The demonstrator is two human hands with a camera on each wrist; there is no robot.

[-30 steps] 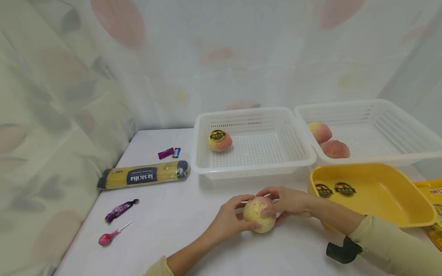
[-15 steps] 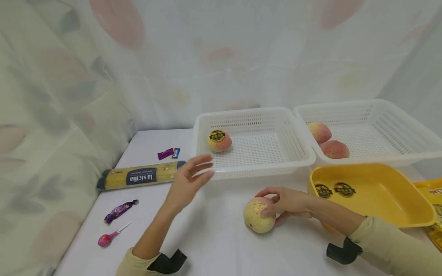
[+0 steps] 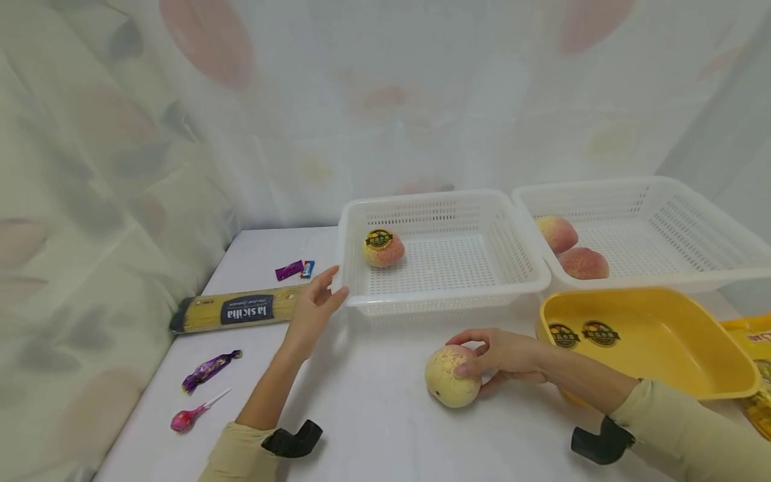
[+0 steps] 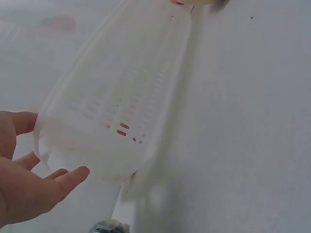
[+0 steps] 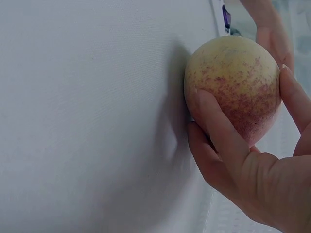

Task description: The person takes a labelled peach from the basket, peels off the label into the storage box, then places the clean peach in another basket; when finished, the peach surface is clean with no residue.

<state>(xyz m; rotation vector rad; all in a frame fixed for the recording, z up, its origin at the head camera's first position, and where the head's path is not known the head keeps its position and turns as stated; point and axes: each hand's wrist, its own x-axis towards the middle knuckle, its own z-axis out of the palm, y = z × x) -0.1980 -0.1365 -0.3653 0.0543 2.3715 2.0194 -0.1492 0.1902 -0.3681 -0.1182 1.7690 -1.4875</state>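
Observation:
A yellow-pink peach [image 3: 453,376] rests on the white table, and my right hand [image 3: 504,355] grips it from the right with fingers and thumb around its side. The right wrist view shows the same peach [image 5: 233,87] up close, its skin speckled red. My left hand [image 3: 313,308] is at the near left corner of the middle white plastic basket [image 3: 446,291]. In the left wrist view its relaxed, spread fingers [image 4: 24,121] come right up to the basket's rim. One peach [image 3: 383,249] with a black and gold sticker sits inside that basket.
A second white basket [image 3: 668,276] with two peaches [image 3: 583,263] stands on the right. Before it is a yellow bin [image 3: 662,348], beside a yellow packet [image 3: 749,335]. Left lie a spaghetti pack [image 3: 241,311], small sweets [image 3: 290,270], a purple-wrapped candy [image 3: 211,368] and a lollipop [image 3: 185,419].
My left hand has let go of the peach and moved left and away from me to the middle basket's corner. The right hand has kept its hold on the peach, which stays in place.

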